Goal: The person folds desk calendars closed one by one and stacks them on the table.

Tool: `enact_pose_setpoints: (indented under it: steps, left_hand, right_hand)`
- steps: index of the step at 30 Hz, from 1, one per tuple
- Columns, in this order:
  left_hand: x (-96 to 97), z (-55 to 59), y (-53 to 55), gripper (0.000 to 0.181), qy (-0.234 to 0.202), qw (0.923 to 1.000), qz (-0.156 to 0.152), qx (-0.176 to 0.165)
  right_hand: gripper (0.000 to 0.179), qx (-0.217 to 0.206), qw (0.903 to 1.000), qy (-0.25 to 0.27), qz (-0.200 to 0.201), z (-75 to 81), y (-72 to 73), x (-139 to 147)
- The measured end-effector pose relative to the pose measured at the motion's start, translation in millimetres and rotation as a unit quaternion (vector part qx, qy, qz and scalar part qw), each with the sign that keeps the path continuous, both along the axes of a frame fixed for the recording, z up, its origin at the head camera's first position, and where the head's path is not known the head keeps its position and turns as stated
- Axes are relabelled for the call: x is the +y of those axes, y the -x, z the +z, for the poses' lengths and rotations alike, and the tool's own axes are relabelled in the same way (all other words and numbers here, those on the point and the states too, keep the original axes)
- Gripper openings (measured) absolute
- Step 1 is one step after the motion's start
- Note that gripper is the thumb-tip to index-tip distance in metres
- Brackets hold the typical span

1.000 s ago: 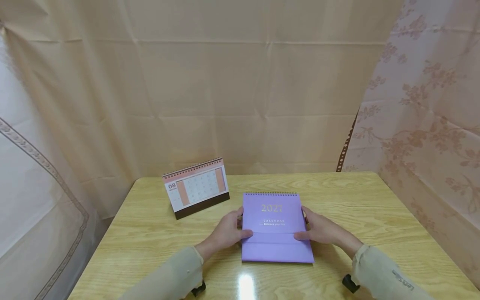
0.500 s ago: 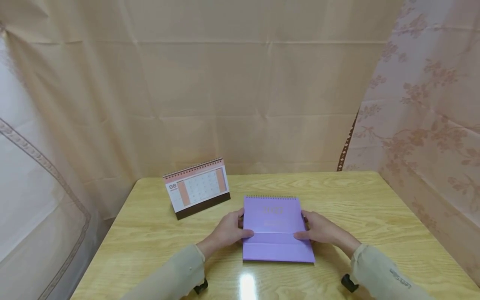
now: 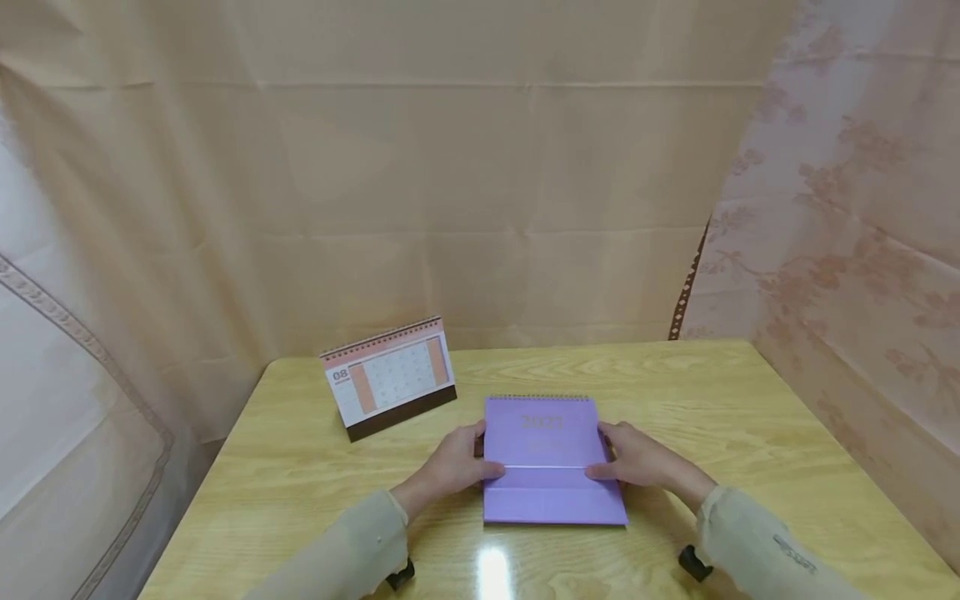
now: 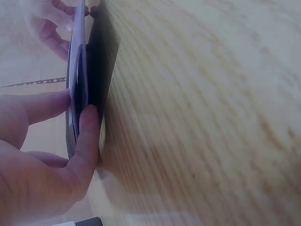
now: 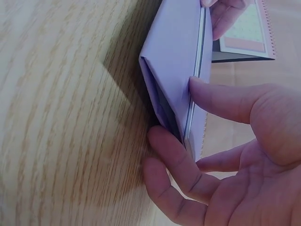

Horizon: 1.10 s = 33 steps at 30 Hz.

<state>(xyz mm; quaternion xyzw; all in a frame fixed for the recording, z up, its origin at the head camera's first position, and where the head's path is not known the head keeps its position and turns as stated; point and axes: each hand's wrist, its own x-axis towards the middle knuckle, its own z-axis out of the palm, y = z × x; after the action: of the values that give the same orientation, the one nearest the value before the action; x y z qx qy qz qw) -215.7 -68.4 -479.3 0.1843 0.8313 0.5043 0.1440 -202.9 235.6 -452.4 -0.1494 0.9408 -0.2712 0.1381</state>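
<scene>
A purple desk calendar with a coiled top edge and faint gold year lettering sits low at the middle of the table, its cover facing up. My left hand grips its left edge, thumb on the front and fingers curled behind. Opposite, my right hand pinches the right edge in the same way. The right wrist view shows the folded purple base partly collapsed, with a narrow gap inside it. In the left wrist view the calendar appears edge-on between thumb and fingers, its shadow on the wood.
A second desk calendar, white and pink with a dark base, stands propped at the back left of the wooden table. A beige curtain hangs behind the table, and a floral cloth hangs at the right.
The purple calendar's top edge has tipped slightly lower, and its gold lettering has grown fainter. Both hands keep their hold at its sides. The pink calendar stays in place.
</scene>
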Motion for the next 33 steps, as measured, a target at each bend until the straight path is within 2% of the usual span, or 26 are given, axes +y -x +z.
enact_pose_setpoints:
  steps: [4, 9, 16, 19, 21, 23, 25, 27, 29, 33]
  left_hand:
    - [1.5, 0.5, -0.5, 0.083, 0.019, 0.9997, -0.003, 0.015]
    - [3.4, 2.8, -1.4, 0.089, 0.042, 0.9990, -0.001, 0.017]
    - [2.9, 8.2, -4.6, 0.086, 0.070, 0.9973, -0.001, 0.022]
    - [1.3, 9.7, -4.8, 0.083, 0.079, 0.9964, -0.014, 0.027]
    - [-0.7, 12.0, -3.5, 0.081, 0.097, 0.9935, -0.034, 0.049]
    - [-3.0, 15.8, -1.3, 0.077, 0.130, 0.9862, -0.057, 0.084]
    - [-5.4, 20.3, 1.0, 0.078, 0.172, 0.9736, -0.076, 0.129]
    - [-7.3, 24.1, 2.4, 0.082, 0.212, 0.9602, -0.086, 0.160]
    - [-8.5, 27.4, 2.3, 0.087, 0.239, 0.9500, -0.094, 0.178]
    - [-8.3, 28.0, -1.2, 0.094, 0.273, 0.9376, -0.111, 0.185]
  right_hand:
    - [0.089, -0.008, 0.9999, -0.007, -0.002, 1.7, -0.4, 0]
    - [0.092, -0.017, 0.9997, -0.017, -0.007, 2.8, -1.7, -2]
    - [0.092, -0.020, 0.9985, -0.049, -0.012, 4.9, -1.2, -6]
    - [0.091, -0.019, 0.9984, -0.052, -0.013, 6.8, -2.7, -6]
    - [0.089, -0.013, 0.9983, -0.055, -0.015, 9.9, -4.7, -5]
    - [0.087, 0.005, 0.9982, -0.059, -0.006, 14.2, -6.9, -4]
    - [0.084, 0.030, 0.9979, -0.056, 0.014, 19.2, -8.2, -2]
    - [0.081, 0.057, 0.9961, -0.053, 0.043, 23.5, -8.1, 0]
    - [0.080, 0.075, 0.9928, -0.052, 0.077, 26.6, -6.9, 1]
    - [0.086, 0.069, 0.9885, -0.065, 0.118, 25.3, -3.6, 3]
